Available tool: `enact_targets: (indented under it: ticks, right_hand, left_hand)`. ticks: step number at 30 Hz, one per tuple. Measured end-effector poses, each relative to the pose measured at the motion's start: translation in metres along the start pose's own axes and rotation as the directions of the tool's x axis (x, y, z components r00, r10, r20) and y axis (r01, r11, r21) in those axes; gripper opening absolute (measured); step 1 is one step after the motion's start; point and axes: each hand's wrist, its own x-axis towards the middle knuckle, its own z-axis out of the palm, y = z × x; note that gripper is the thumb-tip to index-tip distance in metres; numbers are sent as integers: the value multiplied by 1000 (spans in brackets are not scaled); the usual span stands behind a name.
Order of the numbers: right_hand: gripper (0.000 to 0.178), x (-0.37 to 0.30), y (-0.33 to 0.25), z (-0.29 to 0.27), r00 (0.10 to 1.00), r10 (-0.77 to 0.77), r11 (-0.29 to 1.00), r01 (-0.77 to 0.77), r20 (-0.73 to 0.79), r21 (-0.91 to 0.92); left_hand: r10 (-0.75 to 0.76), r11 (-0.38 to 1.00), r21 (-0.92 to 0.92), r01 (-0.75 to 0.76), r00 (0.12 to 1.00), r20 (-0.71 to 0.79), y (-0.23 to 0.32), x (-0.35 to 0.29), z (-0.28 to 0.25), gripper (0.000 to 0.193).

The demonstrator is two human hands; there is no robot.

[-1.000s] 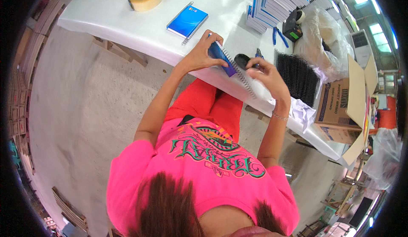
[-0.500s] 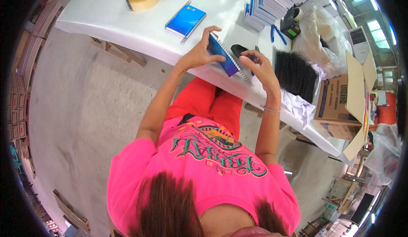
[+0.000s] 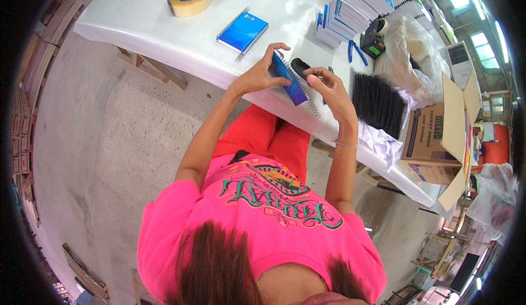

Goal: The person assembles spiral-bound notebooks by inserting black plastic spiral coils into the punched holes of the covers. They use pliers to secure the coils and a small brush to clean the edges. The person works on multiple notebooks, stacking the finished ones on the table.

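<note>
My left hand (image 3: pixel 256 79) grips a small blue-covered notebook (image 3: pixel 296 94), tilted up over the table's near edge, with the thumb on its cover. A silvery spiral coil (image 3: pixel 314 108) runs along the notebook's right side, its lower end sticking out past the pages. My right hand (image 3: pixel 337 94) is closed at the coil, thumb and forefinger pinched beside its middle; the exact contact is hard to see. Just beyond the fingers lies a dark rounded object (image 3: pixel 299 65). Another blue spiral notebook (image 3: pixel 244 31) lies flat, farther left on the table.
A tape roll (image 3: pixel 198 4) on a blue dispenser stands at the far left. Notebook stacks (image 3: pixel 348 17), blue-handled pliers (image 3: pixel 358 54) and a black tape dispenser (image 3: pixel 373 38) are at the back right. Black coils (image 3: pixel 378 99), crumpled paper (image 3: pixel 378 138) and an open carton (image 3: pixel 424 132) line the right.
The view has shifted slightly. My left hand still holds the notebook, and my right fingertips have moved a little up and left along the coil, with thumb and forefinger closer together.
</note>
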Motion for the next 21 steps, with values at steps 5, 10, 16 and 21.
enact_targets:
  ticks: [5, 10, 16, 21]
  right_hand:
    - [39, 4, -1, 1, 1000, -25, 995, 25, 1, 92]
    - [44, 24, 6, 11, 998, -49, 999, 49, -28, -3]
    - [56, 78, 60, -1, 892, -314, 924, 210, -324, -319]
    - [64, 51, 77, -44, 871, -147, 932, -37, -470, -361]
  left_hand:
    - [-85, 994, -64, 89, 994, 65, 4, 0, -1, 93]
    - [-28, 994, -106, 31, 999, 25, -1, -4, 1, 88]
    - [-56, 996, -79, 46, 991, -125, 10, 2, 14, 71]
    - [7, 998, -56, -34, 907, -420, -1, -6, 33, 38]
